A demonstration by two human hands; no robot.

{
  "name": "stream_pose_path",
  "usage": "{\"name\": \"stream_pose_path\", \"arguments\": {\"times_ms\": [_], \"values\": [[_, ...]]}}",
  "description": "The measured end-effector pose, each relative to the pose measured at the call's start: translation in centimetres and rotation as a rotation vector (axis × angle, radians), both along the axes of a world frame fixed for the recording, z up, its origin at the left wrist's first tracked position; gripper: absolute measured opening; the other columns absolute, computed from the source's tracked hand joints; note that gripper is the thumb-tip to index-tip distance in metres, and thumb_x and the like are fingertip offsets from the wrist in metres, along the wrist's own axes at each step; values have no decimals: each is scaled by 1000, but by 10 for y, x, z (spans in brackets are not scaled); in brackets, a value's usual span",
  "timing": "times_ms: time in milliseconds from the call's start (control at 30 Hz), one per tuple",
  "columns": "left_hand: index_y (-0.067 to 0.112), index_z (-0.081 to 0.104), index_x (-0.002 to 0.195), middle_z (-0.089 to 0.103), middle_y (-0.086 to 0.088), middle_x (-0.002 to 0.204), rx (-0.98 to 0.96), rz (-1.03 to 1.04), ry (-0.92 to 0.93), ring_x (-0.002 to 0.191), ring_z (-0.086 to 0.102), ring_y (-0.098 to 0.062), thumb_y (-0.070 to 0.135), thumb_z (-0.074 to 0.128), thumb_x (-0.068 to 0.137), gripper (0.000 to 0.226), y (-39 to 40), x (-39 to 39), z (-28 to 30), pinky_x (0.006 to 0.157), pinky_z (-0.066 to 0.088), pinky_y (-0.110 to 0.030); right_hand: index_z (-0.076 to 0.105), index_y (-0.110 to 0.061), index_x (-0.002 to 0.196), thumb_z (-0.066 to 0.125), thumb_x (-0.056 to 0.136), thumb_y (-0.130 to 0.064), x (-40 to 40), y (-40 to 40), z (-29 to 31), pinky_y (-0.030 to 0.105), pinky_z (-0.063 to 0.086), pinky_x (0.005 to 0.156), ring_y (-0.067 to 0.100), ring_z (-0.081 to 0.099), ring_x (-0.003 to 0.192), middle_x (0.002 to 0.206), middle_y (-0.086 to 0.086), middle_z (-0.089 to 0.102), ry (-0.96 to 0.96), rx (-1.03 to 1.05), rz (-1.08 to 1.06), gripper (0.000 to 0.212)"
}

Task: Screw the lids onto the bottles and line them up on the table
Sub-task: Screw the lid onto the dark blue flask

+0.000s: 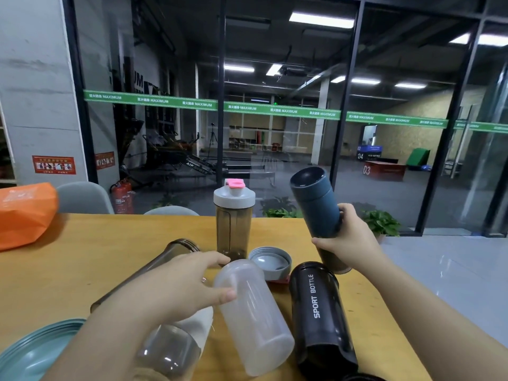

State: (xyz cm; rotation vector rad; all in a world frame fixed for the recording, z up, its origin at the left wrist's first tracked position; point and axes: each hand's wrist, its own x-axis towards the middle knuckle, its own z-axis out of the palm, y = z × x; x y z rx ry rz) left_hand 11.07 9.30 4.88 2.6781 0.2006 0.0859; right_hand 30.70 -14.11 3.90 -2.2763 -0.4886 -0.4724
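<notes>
Right hand [347, 244] grip holds blue flask [316, 202] tilted, above worktop [68, 270]. Left hand [176, 284] grip wide, fingers on frosted bottle [255, 317] lying at 6 o'clock.

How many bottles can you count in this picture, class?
6: smoky capped bottle standing; blue bottle in right hand; frosted bottle, black bottle, smoky open bottle and clear bottle lying. Others may be hidden.

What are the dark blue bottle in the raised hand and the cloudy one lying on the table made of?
The dark blue bottle, gripped by the right hand, looks like matte-coated metal, possibly steel: opaque, with a soft even sheen, though plastic is possible. The cloudy bottle looks like frosted, translucent plastic: light passes through and faint ribs show.
</notes>
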Motion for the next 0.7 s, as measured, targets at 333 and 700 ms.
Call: {"name": "stream_pose_path", "arguments": {"times_ms": [333, 700], "values": [[47, 31, 140, 47, 17, 130, 46, 12, 140, 96, 50, -2, 56, 54, 87, 59, -3, 2, -2, 67, 38, -12, 34, -13, 123, 81, 71, -22, 27, 10, -2, 37, 47, 77, 24, 50, 100, 115, 6, 50, 246, 141, -42, 71], [44, 32, 140, 48, 14, 137, 64, 47, 159, 119, 50, -7, 37, 37, 101, 40, -1, 4, -7, 92, 42, -22, 33, -15, 115, 81, 71, -16, 34, 12, -10, 37, 48, 78, 23, 50, 99, 110, 5, 48, 318, 224, -66, 66]]}}
